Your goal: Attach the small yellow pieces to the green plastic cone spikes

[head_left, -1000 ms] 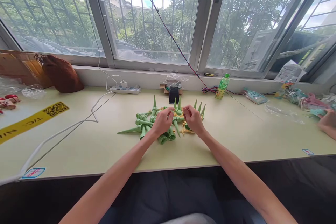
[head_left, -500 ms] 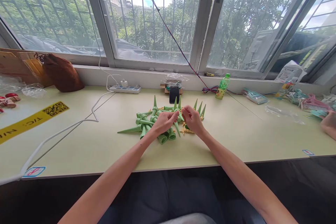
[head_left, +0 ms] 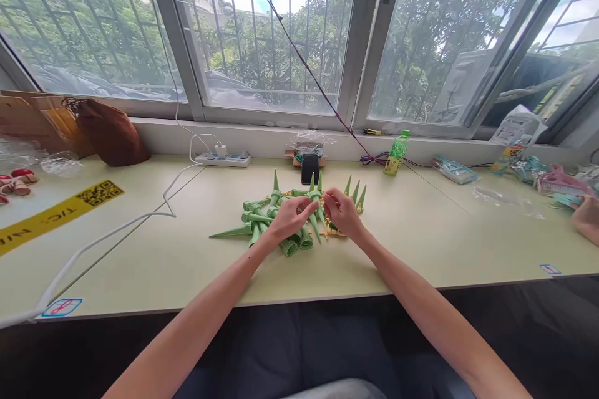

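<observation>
My left hand [head_left: 291, 217] is closed on a green plastic plant-watering spike [head_left: 316, 196], its wide collar near the fingertips and its point slanting down to the right. Beside that collar, my right hand [head_left: 344, 213] is pinched closed, and whatever sits in its fingers is too small to make out. Around the left hand lies a pile of similar green hollow spikes [head_left: 253, 217], some on their sides with open ends showing. Several spikes [head_left: 355, 192] stand point-up beyond the right hand. Small yellow-orange parts [head_left: 333, 232] lie below the right hand, partly covered by it.
A black phone [head_left: 309, 169] leans against a small box behind the pile. A green drink bottle [head_left: 397, 153] stands by the sill, and a power strip [head_left: 223, 159] is at back left. Another person's hand [head_left: 586, 219] touches light-coloured things at the far right. A white cable [head_left: 126, 226] crosses the table's left side.
The held spike has turned slightly, so its collar shows more plainly and its tip points further down. Both hands stay almost in place. The other person's hand has shifted slightly.
</observation>
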`<state>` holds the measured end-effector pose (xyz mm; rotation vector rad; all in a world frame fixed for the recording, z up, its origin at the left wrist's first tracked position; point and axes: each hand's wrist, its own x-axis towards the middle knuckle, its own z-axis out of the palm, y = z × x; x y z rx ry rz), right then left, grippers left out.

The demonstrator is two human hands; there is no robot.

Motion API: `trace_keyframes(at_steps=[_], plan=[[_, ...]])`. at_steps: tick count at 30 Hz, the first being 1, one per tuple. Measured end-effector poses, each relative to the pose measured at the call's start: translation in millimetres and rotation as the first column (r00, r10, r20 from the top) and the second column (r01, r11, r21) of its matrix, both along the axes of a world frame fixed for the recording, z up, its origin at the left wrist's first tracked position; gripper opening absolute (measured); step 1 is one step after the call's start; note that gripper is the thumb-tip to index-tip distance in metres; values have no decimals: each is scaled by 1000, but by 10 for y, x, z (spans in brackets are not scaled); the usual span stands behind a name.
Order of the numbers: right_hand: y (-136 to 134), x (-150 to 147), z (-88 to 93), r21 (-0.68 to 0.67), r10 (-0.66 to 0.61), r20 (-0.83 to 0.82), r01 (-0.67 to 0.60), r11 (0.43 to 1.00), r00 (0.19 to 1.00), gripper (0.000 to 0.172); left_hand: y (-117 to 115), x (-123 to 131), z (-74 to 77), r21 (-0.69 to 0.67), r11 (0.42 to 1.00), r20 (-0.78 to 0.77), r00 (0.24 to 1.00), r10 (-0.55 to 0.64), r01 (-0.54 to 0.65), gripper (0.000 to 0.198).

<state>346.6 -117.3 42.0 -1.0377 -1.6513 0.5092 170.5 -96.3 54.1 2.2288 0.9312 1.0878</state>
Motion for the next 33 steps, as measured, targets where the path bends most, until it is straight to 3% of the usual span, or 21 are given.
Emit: trace_keyframes(at_steps=[20,33], plan=[[23,14,-27,-17,0,-12,0,1000,1000,39,38,-10,-54,197,980,29,998,-50,43,28],[20,18,-19,-49,23,-37,-25,998,999,43,58,-26,-58,282,959,37,998,-48,36,33]])
